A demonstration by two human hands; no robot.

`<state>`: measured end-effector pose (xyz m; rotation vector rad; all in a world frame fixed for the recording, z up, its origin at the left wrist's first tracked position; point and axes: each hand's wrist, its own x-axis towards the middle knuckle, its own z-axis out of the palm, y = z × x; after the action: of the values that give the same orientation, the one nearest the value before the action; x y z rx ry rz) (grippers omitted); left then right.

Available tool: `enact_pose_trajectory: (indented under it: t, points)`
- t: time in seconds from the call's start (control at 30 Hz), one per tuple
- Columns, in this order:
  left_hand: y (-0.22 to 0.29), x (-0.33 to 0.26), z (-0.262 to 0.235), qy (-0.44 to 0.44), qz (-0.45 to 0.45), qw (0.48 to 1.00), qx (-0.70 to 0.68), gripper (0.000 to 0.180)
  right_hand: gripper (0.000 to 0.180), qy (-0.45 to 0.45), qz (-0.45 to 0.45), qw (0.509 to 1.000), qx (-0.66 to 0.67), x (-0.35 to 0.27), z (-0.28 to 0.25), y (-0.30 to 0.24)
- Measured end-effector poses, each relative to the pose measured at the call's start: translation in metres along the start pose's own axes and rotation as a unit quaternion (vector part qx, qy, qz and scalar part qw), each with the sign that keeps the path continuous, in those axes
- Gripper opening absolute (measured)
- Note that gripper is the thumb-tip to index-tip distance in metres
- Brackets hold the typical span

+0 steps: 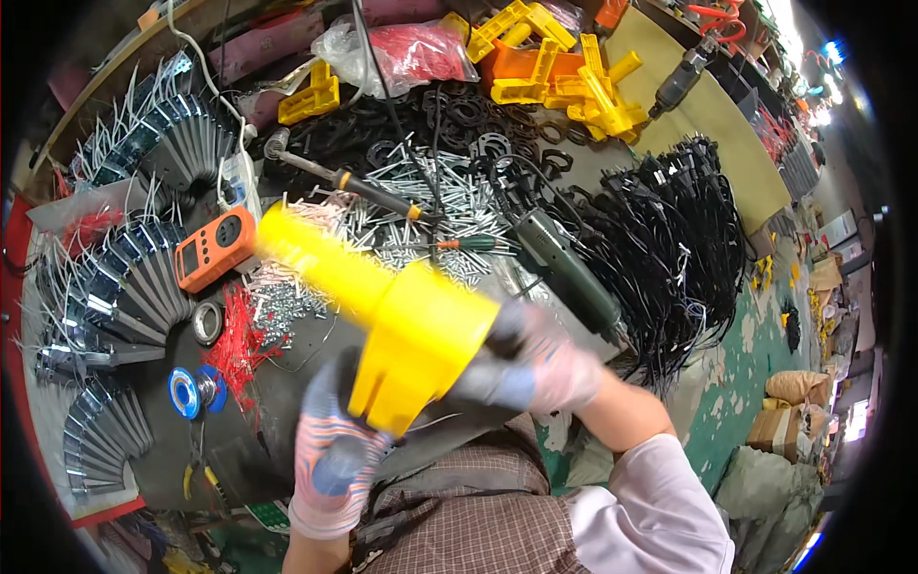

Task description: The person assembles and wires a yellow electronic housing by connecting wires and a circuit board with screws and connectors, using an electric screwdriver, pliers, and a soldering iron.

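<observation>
In front of my body I hold a large yellow plastic housing [421, 325] with a long tubular neck, tilted up toward the left and smeared by motion. My right hand [550, 368], in a striped glove with grey-blue fingers, grips its wide right end. From below, my left hand [335, 464], gloved the same way, closes on the lower edge of the housing; some of its fingers are hidden behind the plastic. Beyond the housing lies a heap of long silver screws [449, 196]. A green power screwdriver [569, 273] rests just past my right hand.
An orange meter [215, 249], solder spool [185, 392], pliers [201, 474] and red wires [239, 340] lie at left, beside rows of metal-cased parts [124, 297]. A soldering iron [359, 189] lies near the screws. Black plug cords [660, 239] fill the right; yellow housings [598, 100] are behind.
</observation>
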<state>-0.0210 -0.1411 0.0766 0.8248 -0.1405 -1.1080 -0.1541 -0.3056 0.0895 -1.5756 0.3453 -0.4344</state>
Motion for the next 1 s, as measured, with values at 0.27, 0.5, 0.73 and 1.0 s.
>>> enact_pose_trajectory:
  t: [0.27, 0.5, 0.73, 1.0]
  points:
    - [0.006, -0.021, -0.060, 0.069, 0.100, 0.992, 0.044, 0.054, 0.045, 0.051, -0.118, 0.815, -0.565, 0.109, -0.009, 0.033]
    - [0.002, -0.032, -0.085, 0.082, 0.174, 0.978, 0.078, 0.054, 0.052, 0.068, -0.125, 0.574, -0.806, 0.155, -0.008, 0.058]
    - [0.012, -0.027, -0.089, 0.108, 0.164, 0.979, 0.057, 0.058, 0.036, -0.004, 0.061, 0.824, -0.563, 0.167, 0.041, -0.004]
    - [0.009, -0.034, -0.097, 0.092, 0.154, 0.981, 0.078, 0.057, 0.039, 0.031, 0.071, 0.887, -0.454, 0.197, 0.065, -0.007]
